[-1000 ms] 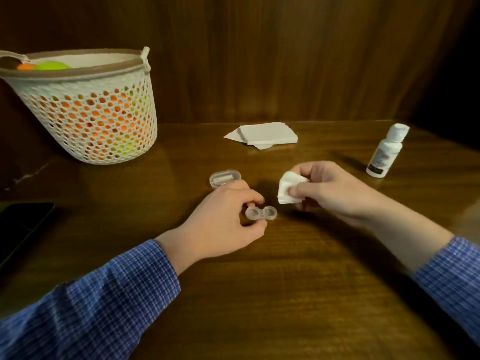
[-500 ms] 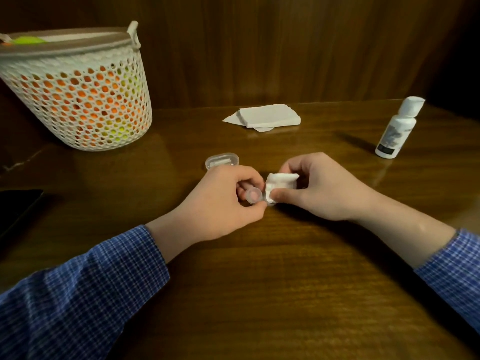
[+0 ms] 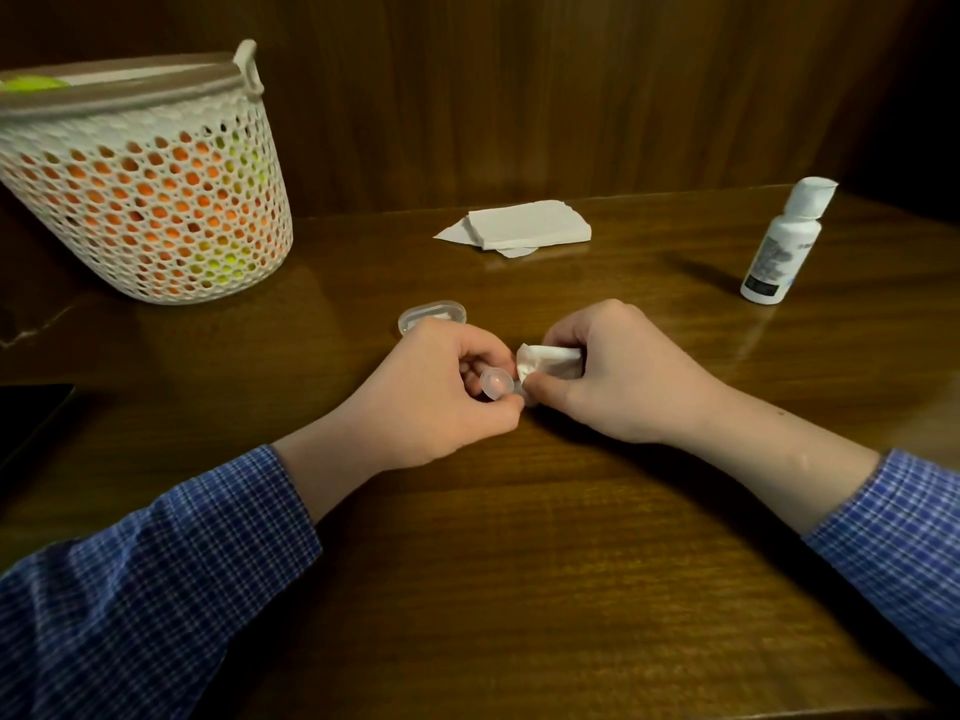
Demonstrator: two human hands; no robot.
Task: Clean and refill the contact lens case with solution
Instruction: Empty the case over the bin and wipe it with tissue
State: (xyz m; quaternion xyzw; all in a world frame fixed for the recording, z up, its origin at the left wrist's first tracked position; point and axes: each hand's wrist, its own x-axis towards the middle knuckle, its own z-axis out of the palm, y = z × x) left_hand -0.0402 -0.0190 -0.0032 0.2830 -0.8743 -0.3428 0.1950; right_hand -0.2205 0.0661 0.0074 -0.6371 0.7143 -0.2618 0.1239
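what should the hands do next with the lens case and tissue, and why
Probably press the wad of tissue into the open well and twist. The left hand pinches the lens case with one well facing up, the right hand holds the tissue against its edge, and the solution bottle stands untouched.
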